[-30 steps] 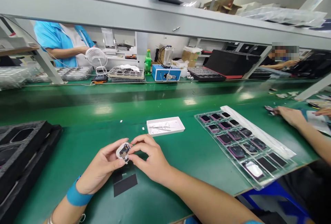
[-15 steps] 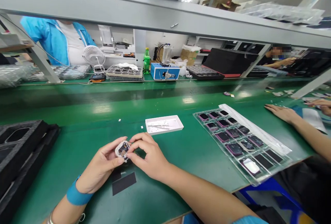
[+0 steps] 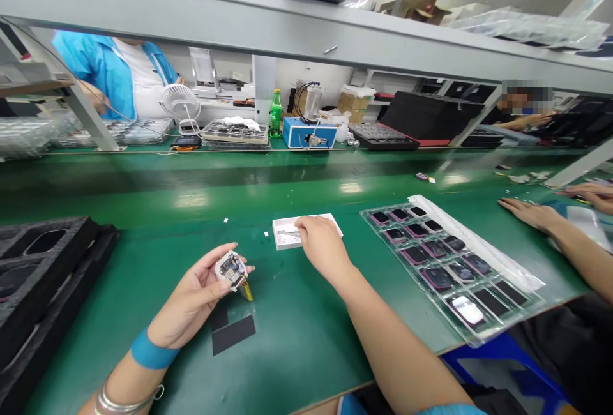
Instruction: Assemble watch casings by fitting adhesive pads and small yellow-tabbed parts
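Right hand (image 3: 322,246) has moved to white tray (image 3: 287,244) on green tabletop (image 3: 292,332), grip unclear; left hand (image 3: 196,290) clasps device (image 3: 230,269); shelf (image 3: 215,27) far.

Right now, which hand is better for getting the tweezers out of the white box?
Probably the right hand: it's over the white box, at the tweezers. The left hand is holding the small white device.

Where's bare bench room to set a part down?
Green tabletop shows bare between right forearm and clear plastic tray of dark panels, and between left hand and black foam tray. Crowded: beside the left hand, with black rectangular sheet, and shallow white rectangular box, where the right hand is.
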`<state>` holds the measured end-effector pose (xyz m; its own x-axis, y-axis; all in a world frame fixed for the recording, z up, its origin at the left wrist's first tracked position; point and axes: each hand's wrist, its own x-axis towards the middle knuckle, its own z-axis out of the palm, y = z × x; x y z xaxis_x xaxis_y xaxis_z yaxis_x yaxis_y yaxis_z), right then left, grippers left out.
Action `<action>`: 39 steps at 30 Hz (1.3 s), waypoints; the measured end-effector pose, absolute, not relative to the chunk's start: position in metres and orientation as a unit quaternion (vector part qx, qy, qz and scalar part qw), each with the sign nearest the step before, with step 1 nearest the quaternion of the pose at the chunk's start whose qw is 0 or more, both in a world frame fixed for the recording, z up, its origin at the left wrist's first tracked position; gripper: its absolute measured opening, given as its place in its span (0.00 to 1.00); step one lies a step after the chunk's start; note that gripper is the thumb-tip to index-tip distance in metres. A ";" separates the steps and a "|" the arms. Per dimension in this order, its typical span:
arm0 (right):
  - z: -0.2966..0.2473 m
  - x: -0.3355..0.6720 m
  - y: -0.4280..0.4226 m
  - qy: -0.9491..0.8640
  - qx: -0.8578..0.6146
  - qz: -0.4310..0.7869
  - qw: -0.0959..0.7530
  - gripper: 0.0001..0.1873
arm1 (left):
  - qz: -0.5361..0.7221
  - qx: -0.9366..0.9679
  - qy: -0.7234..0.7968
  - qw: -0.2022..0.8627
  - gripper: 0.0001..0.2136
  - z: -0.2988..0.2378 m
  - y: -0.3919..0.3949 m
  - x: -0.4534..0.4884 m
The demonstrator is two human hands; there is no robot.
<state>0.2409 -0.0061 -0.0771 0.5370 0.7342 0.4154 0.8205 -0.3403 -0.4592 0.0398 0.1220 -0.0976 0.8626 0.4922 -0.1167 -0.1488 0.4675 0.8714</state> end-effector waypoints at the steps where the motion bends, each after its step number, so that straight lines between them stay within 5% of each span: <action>1: -0.078 0.238 -0.005 -0.481 -0.803 -0.032 0.350 0.07 | 0.193 0.485 0.180 0.833 0.22 -0.098 0.122 0.040; 7: -0.084 0.176 0.003 -0.483 -0.675 0.121 0.545 0.05 | 0.211 0.515 0.182 0.810 0.21 -0.105 0.123 0.041; 17: -0.098 0.167 0.009 -0.524 -0.663 0.014 0.535 0.06 | 0.240 0.530 0.197 0.789 0.22 -0.105 0.115 0.046; 25: -0.104 0.167 0.008 -0.601 -0.676 -0.122 0.408 0.08 | 0.229 0.514 0.214 0.799 0.22 -0.104 0.113 0.048; 32: -0.085 0.165 0.002 -0.542 -0.622 -0.015 0.565 0.02 | 0.184 0.486 0.191 0.833 0.22 -0.102 0.113 0.046; 39: -0.090 0.159 0.005 -0.552 -0.596 -0.008 0.583 0.03 | 0.148 0.519 0.147 0.829 0.19 -0.103 0.112 0.048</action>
